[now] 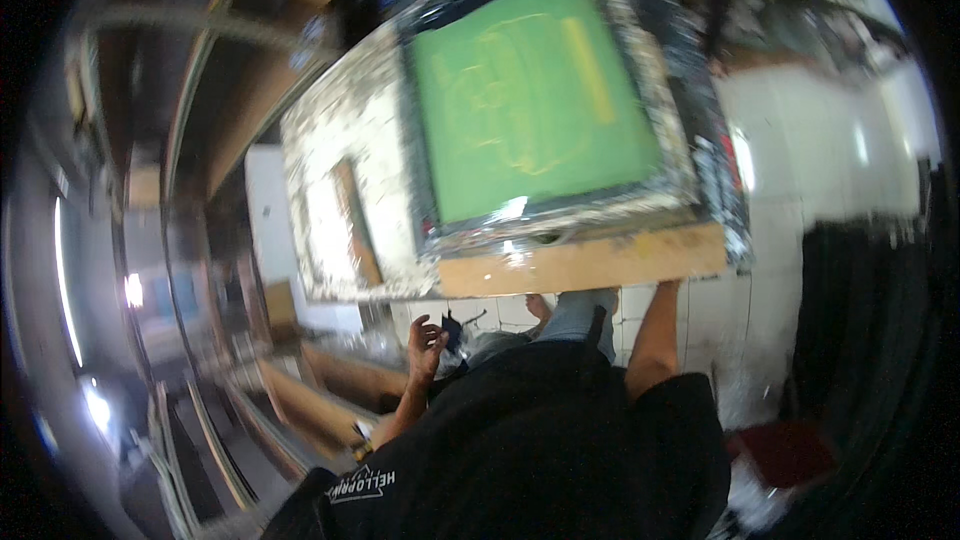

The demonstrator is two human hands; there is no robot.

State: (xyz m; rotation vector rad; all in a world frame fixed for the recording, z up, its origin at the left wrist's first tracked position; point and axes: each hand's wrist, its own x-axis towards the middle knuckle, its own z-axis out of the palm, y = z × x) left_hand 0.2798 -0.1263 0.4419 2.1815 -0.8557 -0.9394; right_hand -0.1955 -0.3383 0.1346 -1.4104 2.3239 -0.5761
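Observation:
My left hand (425,345) hangs in the air off the near left of the worktable, its fingers loosely curled and apart, with nothing visible in it. My right hand (668,287) is at the table's near edge, under the tan wooden strip (590,260); its fingers are hidden there. On the paint-stained white tabletop (350,120) lies a printing screen (530,90) with green mesh, faint yellow line patterns and dark taped borders. A brown wooden bar (357,225) rests left of the screen, nearer the table's left side.
Wooden racks (200,110) stand along the left. Several board panels (310,390) lean upright at the lower left. Pale floor tiles (790,140) show on the right, beside a dark hanging cloth or sheet (860,310). A dark red object (785,453) sits at the lower right.

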